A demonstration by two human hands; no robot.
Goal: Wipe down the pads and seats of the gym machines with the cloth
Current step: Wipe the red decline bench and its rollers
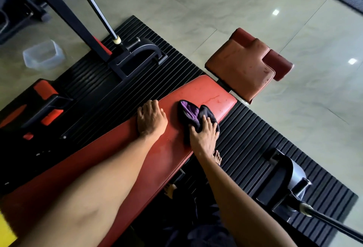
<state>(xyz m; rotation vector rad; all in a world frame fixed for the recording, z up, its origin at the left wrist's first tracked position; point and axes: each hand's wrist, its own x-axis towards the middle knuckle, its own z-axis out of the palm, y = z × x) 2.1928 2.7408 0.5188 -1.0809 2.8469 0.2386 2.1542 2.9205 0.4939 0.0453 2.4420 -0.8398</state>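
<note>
A long red back pad [204, 93] of a bench runs from the lower left to the middle of the view. My left hand [151, 118] rests on its left edge, fingers curled over the rim. My right hand [204, 134] presses a black and purple cloth [190, 113] flat onto the pad near its right edge, fingers spread over the cloth. Beyond the pad's far end sits the separate worn red seat pad [241, 66] with a darker red roller [279, 66] beside it.
The bench stands on a black ribbed rubber mat [255, 132] over a pale tiled floor [196, 1]. Black machine frame [135, 54] and a slanted bar stand at upper left, another frame foot [288, 180] at lower right. A clear plastic tub [42, 54] sits on the floor left. My bare feet [217, 157] show under the bench.
</note>
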